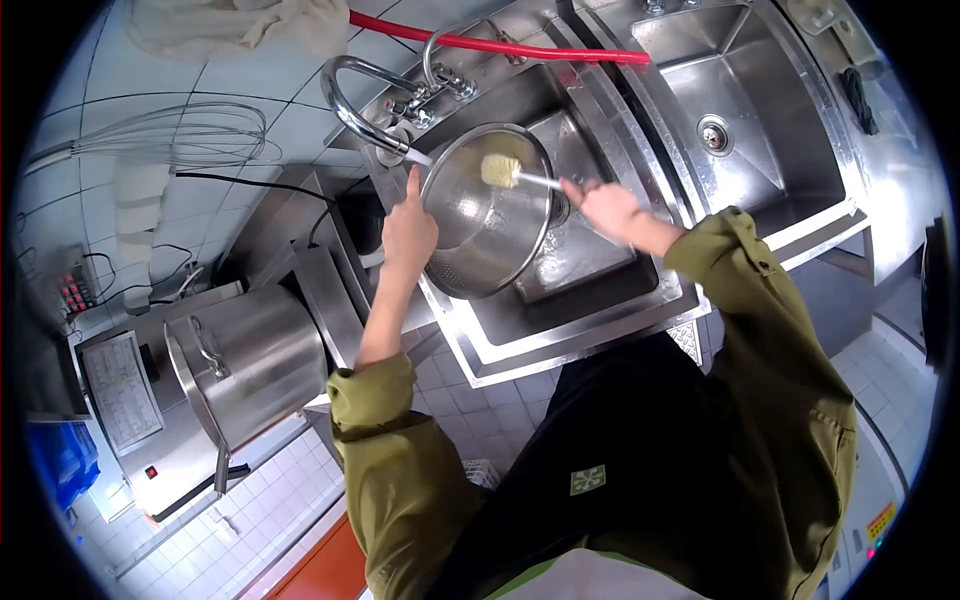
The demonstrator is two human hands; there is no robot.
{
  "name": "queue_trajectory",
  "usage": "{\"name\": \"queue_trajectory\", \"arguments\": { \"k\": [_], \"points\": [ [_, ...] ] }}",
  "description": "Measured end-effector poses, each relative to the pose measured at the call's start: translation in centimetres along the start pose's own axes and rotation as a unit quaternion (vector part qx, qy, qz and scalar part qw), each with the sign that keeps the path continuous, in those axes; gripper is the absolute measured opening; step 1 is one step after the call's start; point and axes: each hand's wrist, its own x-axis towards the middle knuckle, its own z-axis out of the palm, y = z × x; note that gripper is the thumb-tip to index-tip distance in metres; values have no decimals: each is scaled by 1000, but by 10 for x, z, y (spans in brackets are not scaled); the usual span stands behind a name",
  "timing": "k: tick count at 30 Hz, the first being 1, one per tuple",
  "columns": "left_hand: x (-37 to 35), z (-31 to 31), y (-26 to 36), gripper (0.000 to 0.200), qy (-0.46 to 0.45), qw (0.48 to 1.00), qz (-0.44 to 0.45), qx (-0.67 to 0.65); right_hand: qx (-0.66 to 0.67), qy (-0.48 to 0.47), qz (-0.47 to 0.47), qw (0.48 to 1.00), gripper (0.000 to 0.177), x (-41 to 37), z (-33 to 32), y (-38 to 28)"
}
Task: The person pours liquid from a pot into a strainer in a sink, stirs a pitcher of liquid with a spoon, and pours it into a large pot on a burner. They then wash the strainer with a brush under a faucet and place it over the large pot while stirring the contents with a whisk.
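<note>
A large round metal bowl [470, 240], with small holes showing on its lower left wall, is tilted over the left sink [600, 270]. My left hand [408, 232] grips the bowl's left rim, its index finger stretched out beside the faucet's stream. In my right hand [610, 212] is the white handle of a brush [500, 171], whose pale yellow head is over the inside of the bowl. Water runs from the curved faucet [350, 100] at the bowl's upper left rim.
A second sink [750, 110] lies to the right. Across the back runs a red hose [500, 44]. A big steel pot [250, 350] stands at the left near a scale-like panel. A wire whisk [190, 135] hangs on the tiled wall, with a cloth [240, 25] above.
</note>
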Motion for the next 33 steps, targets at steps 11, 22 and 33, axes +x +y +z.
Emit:
{"name": "queue_trajectory", "arguments": {
  "k": [11,22,33],
  "points": [
    [63,-4,-2,40,-177,983,-24,37,-87,-68,-161,981,50,-26,7,11],
    [68,-13,-16,52,-213,976,-35,-34,-17,-30,-46,998,56,-18,-34,49],
    [66,-25,-6,44,-199,970,-39,-135,-90,-82,-193,974,51,-18,-12,29]
  ]
}}
